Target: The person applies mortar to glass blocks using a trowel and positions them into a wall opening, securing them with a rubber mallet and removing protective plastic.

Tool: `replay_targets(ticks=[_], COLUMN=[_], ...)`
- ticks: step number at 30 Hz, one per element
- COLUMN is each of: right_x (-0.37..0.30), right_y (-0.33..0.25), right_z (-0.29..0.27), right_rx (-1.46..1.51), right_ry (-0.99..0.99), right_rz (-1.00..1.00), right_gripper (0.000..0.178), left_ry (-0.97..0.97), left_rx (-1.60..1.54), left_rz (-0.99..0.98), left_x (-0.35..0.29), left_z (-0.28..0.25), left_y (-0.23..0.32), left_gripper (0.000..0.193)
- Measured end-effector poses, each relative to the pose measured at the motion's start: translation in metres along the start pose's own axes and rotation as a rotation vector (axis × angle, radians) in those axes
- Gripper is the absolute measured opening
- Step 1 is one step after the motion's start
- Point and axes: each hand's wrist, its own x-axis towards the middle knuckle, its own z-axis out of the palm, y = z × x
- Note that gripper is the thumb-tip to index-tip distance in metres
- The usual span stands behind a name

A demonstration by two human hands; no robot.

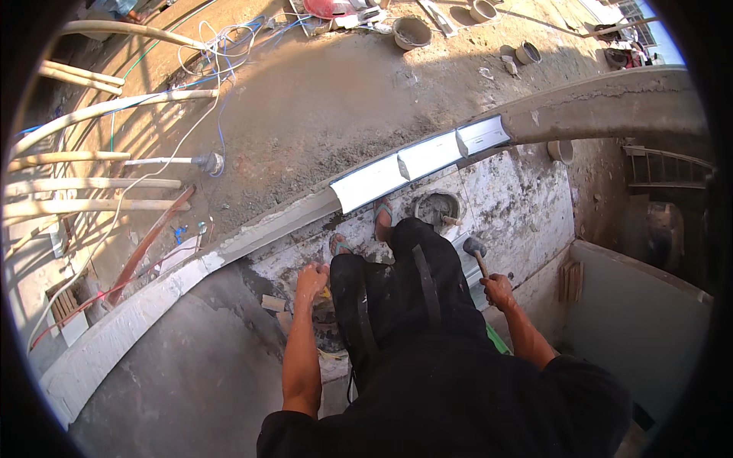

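My right hand (498, 291) is wrapped round the wooden handle of a mallet (475, 246), whose dark head points up and away from me beside my right thigh. My left hand (311, 281) is closed by my left knee. A bit of yellow shows at its fingers, but I cannot make out what it holds. Beyond my feet, three glossy white tile pieces (372, 183) lie end to end along the top of a low wall (282, 216). Near my right foot stands a round bucket of grey mortar (438, 208) with a handle sticking out of it.
My sandalled feet stand on a mortar-spattered board (519, 191). Bamboo poles (114, 99) and tangled cords (229, 46) lie at the left. Several mortar pans (412, 33) sit on the dirt beyond the wall. A grey panel (634, 305) rises at my right.
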Motion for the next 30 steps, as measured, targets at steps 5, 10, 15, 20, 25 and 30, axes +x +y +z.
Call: replay_targets(ticks=[5, 10, 15, 20, 25, 30], right_x=[0.025, 0.072, 0.182, 0.298, 0.406, 0.383], right_y=[0.086, 0.140, 0.228, 0.271, 0.384, 0.366], right_z=[0.089, 0.136, 0.185, 0.257, 0.355, 0.387], right_rx=[0.155, -0.015, 0.116, 0.244, 0.003, 0.173], right_ry=[0.053, 0.189, 0.308, 0.503, 0.747, 0.600], right_rz=[-0.007, 0.012, 0.114, 0.278, -0.064, -0.087], right_gripper=[0.033, 0.040, 0.041, 0.039, 0.039, 0.042], left_ry=[-0.240, -0.029, 0.104, -0.155, -0.318, -0.324], left_rx=[0.416, 0.437, 0.221, 0.241, 0.354, 0.203], left_rz=[0.116, 0.381, 0.729, 0.787, 0.787, 0.685], left_x=[0.020, 0.043, 0.105, 0.199, 0.231, 0.203], left_z=[0.021, 0.046, 0.102, 0.168, 0.200, 0.200], left_y=[-0.022, 0.000, 0.006, -0.011, 0.025, 0.053], left_gripper=[0.055, 0.045, 0.032, 0.031, 0.038, 0.040])
